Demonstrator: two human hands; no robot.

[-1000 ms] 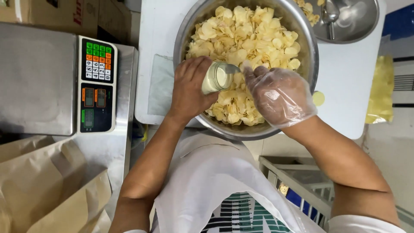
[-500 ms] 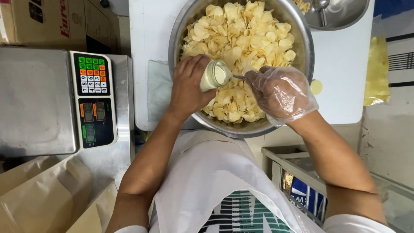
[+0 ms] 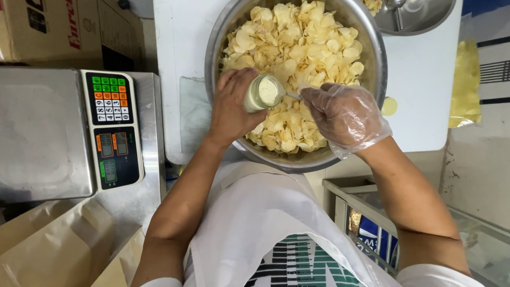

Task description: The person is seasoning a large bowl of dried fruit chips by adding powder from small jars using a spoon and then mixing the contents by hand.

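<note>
A big steel bowl (image 3: pixel 223 37) full of pale yellow chips (image 3: pixel 297 48) stands on a white table (image 3: pixel 425 95). My left hand (image 3: pixel 231 106) grips a small jar of pale powder (image 3: pixel 263 93), tilted over the chips at the bowl's near side. My right hand (image 3: pixel 345 117), in a clear plastic glove, pinches the handle of a thin metal spoon (image 3: pixel 293 96) whose tip reaches into the jar's mouth. The spoon's bowl is hidden inside the jar.
A steel weighing scale (image 3: pixel 42 133) with a coloured keypad (image 3: pixel 109 101) stands at the left. Brown paper bags (image 3: pixel 53 250) lie below it, a cardboard box (image 3: pixel 64 26) behind. Another steel bowl (image 3: pixel 419 13) sits at the top right. A loose chip (image 3: pixel 389 106) lies on the table.
Both hands with jar and spoon have stayed over the bowl's near side; the spoon tip has gone into the jar. The view has shifted slightly.
</note>
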